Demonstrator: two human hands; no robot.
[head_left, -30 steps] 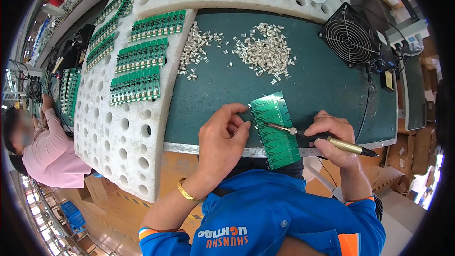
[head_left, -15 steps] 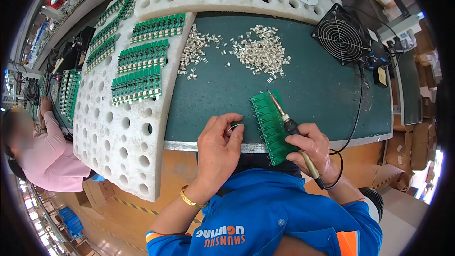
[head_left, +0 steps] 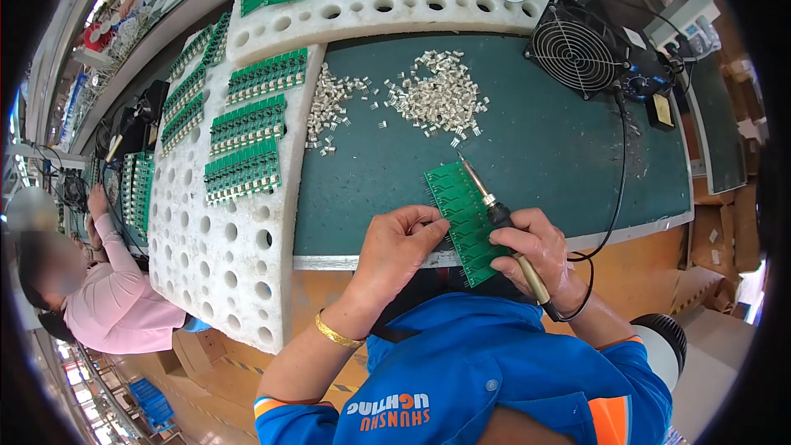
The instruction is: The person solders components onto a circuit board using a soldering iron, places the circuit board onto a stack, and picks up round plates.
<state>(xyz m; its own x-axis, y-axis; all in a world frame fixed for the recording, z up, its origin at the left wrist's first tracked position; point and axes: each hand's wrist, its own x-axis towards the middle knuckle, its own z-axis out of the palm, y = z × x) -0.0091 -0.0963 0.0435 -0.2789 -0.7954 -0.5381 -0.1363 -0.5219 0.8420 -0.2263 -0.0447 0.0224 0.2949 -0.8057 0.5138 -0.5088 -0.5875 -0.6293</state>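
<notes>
My right hand is closed around a soldering iron, its tip pointing up and away over the top of a green circuit board. The board is tilted at the table's near edge, its lower right side against my right fingers, and rows of pins stick out along its left edge. At that left edge is my left hand, thumb and index finger pinched together on the board's side. The thin wire seen in this hand earlier does not show now.
Two heaps of small white connectors lie on the green table. White foam boards with finished-looking circuit boards stand left and behind. A fan is at back right, and the iron's cord runs nearby. A co-worker sits left.
My left hand has moved right, from beside the circuit board to its left edge. The thin wire in its fingers is out of sight. My right hand still holds the soldering iron; the view has shifted slightly.
</notes>
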